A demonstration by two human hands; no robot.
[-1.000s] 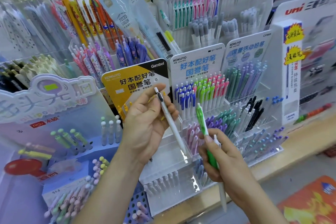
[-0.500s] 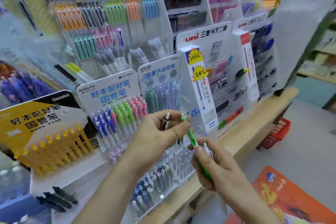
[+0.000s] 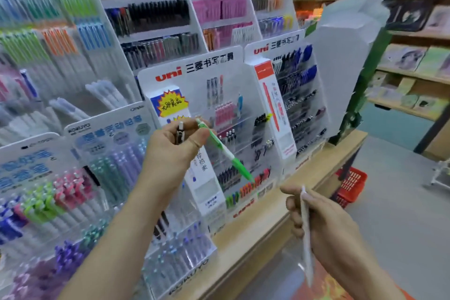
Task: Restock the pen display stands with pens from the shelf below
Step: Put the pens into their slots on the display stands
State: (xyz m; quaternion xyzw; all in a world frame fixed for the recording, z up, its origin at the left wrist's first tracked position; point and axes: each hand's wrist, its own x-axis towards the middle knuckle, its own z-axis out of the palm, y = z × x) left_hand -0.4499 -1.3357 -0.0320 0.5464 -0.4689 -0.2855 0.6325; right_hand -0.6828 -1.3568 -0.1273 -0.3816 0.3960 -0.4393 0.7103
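A green pen (image 3: pixel 225 150), green with a white band at mid-barrel, is held slanting down to the right in front of the uni stand (image 3: pixel 209 69), its lower end close to that stand's bottom rows of coloured pens. A second, shorter pen (image 3: pixel 180 132), dark with a pale top, is kept upright in the same hand. A slim white pen (image 3: pixel 305 221) is seen near the lower right, almost vertical, well apart from the stands.

The left hand (image 3: pixel 170 153) is raised before the displays with its back to the camera; its fingers (image 3: pixel 197 143) are curled, the green pen's upper end being pinched by the thumb and the dark pen gripped beside it. The right hand (image 3: pixel 326 226) is held lower, over the edge of the worktop (image 3: pixel 323 168), with fingers curled round the white pen, whose lower end juts below the wrist.

To the left, Kokuyo stands (image 3: pixel 114 134) filled with purple, green, pink and blue pens are seen, blurred. Behind, taller racks of pens are ranged. A second uni stand (image 3: pixel 270 50) is placed just beside the first. A red basket (image 3: pixel 351 184) rests on the floor past the worktop, probably against its leg. The green pen's lower end is overlapped by nothing; part of the first uni stand is covered by the left hand.
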